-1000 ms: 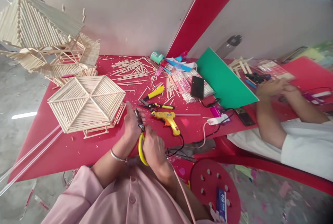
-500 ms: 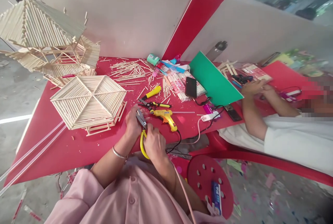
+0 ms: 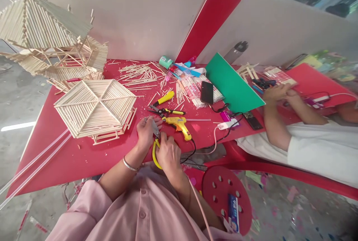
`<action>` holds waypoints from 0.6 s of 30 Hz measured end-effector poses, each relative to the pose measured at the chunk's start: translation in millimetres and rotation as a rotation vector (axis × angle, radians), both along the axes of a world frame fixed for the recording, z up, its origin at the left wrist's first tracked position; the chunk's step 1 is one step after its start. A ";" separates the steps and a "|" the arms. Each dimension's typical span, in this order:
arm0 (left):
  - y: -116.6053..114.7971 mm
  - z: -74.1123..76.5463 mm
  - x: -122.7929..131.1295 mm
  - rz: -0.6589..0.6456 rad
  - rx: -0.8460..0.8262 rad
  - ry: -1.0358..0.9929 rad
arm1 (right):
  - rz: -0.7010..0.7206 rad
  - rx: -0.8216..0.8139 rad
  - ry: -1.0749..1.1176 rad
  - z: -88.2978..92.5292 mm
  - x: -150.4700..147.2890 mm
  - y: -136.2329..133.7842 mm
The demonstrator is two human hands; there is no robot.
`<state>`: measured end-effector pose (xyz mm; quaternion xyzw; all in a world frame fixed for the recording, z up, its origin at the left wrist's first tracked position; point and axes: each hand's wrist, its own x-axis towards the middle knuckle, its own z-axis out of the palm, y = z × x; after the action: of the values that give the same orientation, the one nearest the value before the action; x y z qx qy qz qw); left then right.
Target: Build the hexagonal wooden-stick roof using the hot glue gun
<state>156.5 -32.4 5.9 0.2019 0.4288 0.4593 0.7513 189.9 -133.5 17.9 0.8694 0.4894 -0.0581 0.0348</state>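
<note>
My right hand (image 3: 169,153) is closed around the yellow handles of a pair of scissors (image 3: 155,131), whose grey blades point away from me. Close against the blades, my left hand (image 3: 144,132) has its fingers curled; what they pinch, if anything, is too small to make out. Just beyond the hands lie a yellow glue gun (image 3: 179,124), pliers with black-and-yellow handles (image 3: 167,112) and a yellow-handled cutter (image 3: 164,98). To the left, a hexagonal panel of wooden sticks (image 3: 96,106) rests on a low stick frame.
A tiered stick pavilion (image 3: 56,39) stands at the far left. Loose sticks (image 3: 140,74), packs of sticks (image 3: 192,90), a phone (image 3: 207,92) and a green board (image 3: 233,84) lie along the red table (image 3: 50,162). At right sits another person (image 3: 279,132). A red stool (image 3: 223,188) is below.
The scissor blades have tilted slightly and the fingers of my left hand have shifted beside them. My right hand keeps its hold. The view has turned a little.
</note>
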 end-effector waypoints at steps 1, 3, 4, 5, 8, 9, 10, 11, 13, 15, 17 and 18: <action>-0.1 0.0 0.3 0.003 -0.008 -0.001 | 0.001 0.000 -0.004 -0.5 -0.1 -0.1; -0.1 -0.6 0.8 0.002 -0.021 -0.005 | 0.003 -0.001 -0.013 -0.9 0.0 0.1; -0.1 -1.1 0.8 -0.001 -0.025 -0.010 | 0.004 -0.004 -0.016 -0.9 0.1 0.4; 0.1 -1.5 0.7 -0.003 -0.026 -0.017 | 0.005 -0.007 -0.019 -0.5 0.3 0.8; 1.6 -2.1 -1.0 -0.010 -0.028 -0.040 | 0.009 -0.018 -0.014 2.3 0.5 1.9; 2.5 -1.7 -1.8 -0.011 -0.028 -0.048 | 0.011 -0.021 -0.006 3.6 0.1 2.2; 3.8 -1.0 -2.7 -0.013 -0.032 -0.059 | 0.015 -0.022 0.004 5.1 -0.6 2.4; 5.2 -0.1 -3.5 -0.014 -0.038 -0.071 | 0.018 -0.025 0.017 6.7 -1.5 2.6; 8.2 2.3 -4.2 -0.013 -0.056 -0.087 | 0.023 -0.033 0.044 9.6 -4.0 3.2; 11.1 4.7 -3.3 -0.001 -0.084 -0.078 | 0.026 -0.044 0.064 11.9 -6.5 4.0; 13.3 7.1 -1.3 0.036 -0.112 -0.047 | 0.029 -0.054 0.066 12.9 -8.5 5.0; 14.2 8.2 -0.4 0.055 -0.129 -0.033 | 0.033 -0.054 0.059 12.9 -9.2 5.4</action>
<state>156.2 -18.2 14.1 0.1338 0.4506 0.4544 0.7567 180.7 -128.1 30.8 0.8579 0.5027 -0.0963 0.0450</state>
